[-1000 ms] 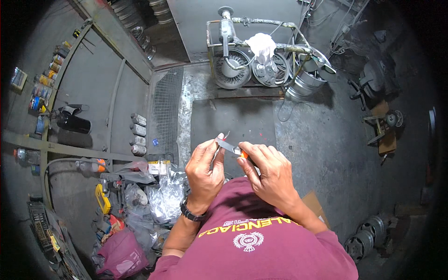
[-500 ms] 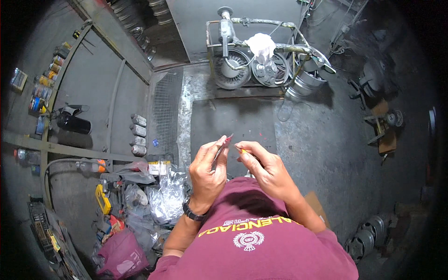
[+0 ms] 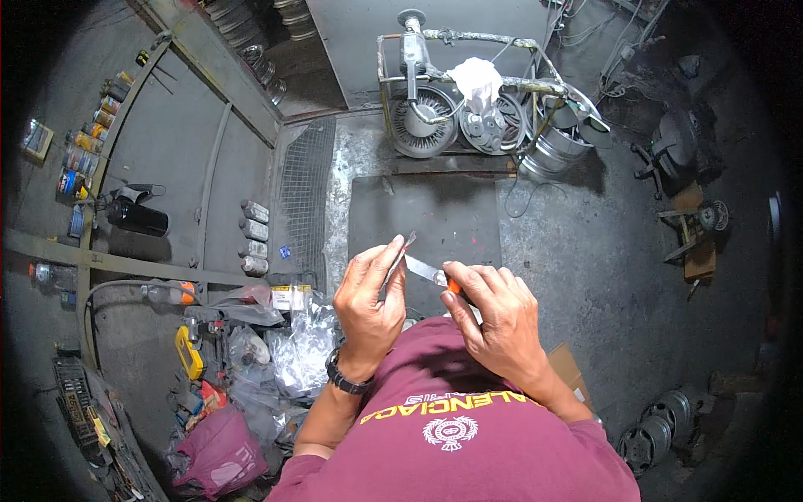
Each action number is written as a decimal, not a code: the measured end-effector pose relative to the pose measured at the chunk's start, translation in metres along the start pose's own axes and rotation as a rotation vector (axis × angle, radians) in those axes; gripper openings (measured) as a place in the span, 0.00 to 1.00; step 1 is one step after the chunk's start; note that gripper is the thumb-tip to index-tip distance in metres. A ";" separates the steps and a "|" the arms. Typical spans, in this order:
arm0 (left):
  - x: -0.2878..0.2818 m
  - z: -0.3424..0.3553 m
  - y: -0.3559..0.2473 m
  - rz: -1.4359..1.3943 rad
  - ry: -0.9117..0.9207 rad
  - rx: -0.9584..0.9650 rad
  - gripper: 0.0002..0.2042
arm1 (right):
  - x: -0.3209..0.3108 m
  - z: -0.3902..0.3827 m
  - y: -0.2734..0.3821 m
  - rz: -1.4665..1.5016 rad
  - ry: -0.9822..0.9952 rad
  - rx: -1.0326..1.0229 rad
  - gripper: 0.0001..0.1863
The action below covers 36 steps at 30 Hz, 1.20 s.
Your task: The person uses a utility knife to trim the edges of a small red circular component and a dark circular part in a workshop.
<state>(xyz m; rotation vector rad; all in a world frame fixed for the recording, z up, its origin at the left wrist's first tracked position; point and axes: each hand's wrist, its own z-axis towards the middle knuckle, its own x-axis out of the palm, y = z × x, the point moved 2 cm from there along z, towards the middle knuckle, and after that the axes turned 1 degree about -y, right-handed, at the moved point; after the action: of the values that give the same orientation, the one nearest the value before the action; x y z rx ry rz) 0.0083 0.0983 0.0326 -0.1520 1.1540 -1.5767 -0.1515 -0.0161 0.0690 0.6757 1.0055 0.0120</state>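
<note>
Between the thumb and fingers of my left hand point(image 3: 370, 293) is a thin dark piece point(image 3: 411, 239) with a red patch near its upper end. I cannot make out its kind. My right hand point(image 3: 498, 314) is closed round the orange handle point(image 3: 453, 285) of a knife. Its flat grey blade point(image 3: 425, 269) points left, and the tip reaches the left fingertips beside the dark piece. Whether the blade touches that piece is hard to tell. Both hands are held up in front of my maroon shirt point(image 3: 502, 435), above the floor.
A metal rack point(image 3: 468, 35) with wheel rims point(image 3: 422, 125) and a white cloth point(image 3: 477, 84) stands ahead. Bottles point(image 3: 255, 230) line the left side. Plastic bags point(image 3: 301, 360) and a purple bag point(image 3: 219, 452) lie lower left. More rims point(image 3: 648, 439) sit lower right.
My right hand has shifted slightly right and turned, so the knife blade now shows between the hands. My left hand still pinches the thin dark piece.
</note>
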 end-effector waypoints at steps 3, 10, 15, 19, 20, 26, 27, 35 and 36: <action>-0.002 0.000 -0.001 0.023 0.015 -0.002 0.23 | -0.001 0.001 0.002 0.005 0.001 -0.020 0.19; -0.001 -0.002 0.002 0.020 0.021 -0.007 0.26 | 0.000 0.003 0.007 -0.011 0.006 -0.042 0.19; 0.002 -0.005 -0.001 -0.001 0.038 -0.026 0.24 | 0.005 0.006 0.003 -0.002 -0.002 -0.027 0.18; 0.003 -0.004 0.001 0.009 0.015 -0.018 0.24 | 0.004 0.006 0.005 0.003 0.004 -0.035 0.18; 0.002 -0.002 0.002 0.003 -0.002 -0.005 0.24 | 0.004 0.005 0.006 0.003 0.004 -0.034 0.18; 0.003 -0.004 0.002 -0.012 0.010 0.001 0.24 | 0.008 0.007 0.003 -0.001 -0.009 -0.018 0.18; 0.003 -0.004 0.003 -0.019 0.006 -0.002 0.24 | 0.008 0.008 0.003 0.007 -0.007 -0.021 0.18; 0.002 -0.002 -0.001 0.012 0.015 0.035 0.23 | 0.011 0.011 0.003 0.030 -0.001 -0.012 0.17; 0.002 -0.002 -0.003 0.044 0.047 0.053 0.22 | 0.012 0.014 0.002 0.035 -0.010 -0.011 0.17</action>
<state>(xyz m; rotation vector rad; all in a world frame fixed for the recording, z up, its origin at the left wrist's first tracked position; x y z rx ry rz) 0.0039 0.0976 0.0331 -0.0544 1.1430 -1.5780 -0.1339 -0.0178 0.0661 0.6827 0.9836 0.0452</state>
